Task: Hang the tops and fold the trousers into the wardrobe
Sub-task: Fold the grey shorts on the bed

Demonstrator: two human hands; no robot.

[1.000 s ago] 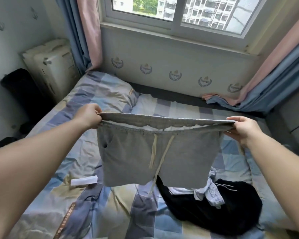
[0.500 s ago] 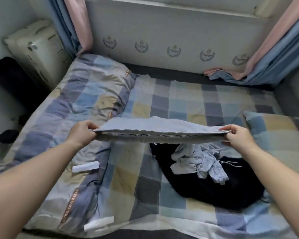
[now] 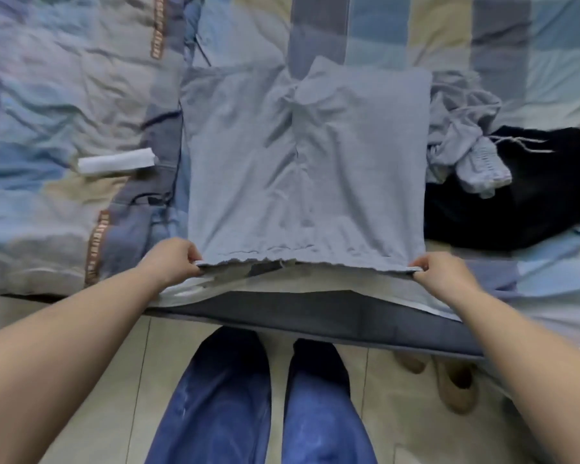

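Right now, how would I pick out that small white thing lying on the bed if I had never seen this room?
Start at the checked bedcover and find the grey shorts spread flat near its edge. Look left of them: the white strip lies alone on the cover, touching no clothing. It is the only white, flat, narrow piece there, unlike the crumpled pale garment and black garment right of the shorts.

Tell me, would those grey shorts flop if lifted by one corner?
Probably. The shorts lie rumpled on the bed, creased at the middle, so the cloth looks soft and limp. Both hands pinch the waistband corners, which suggests one grip would let them sag.
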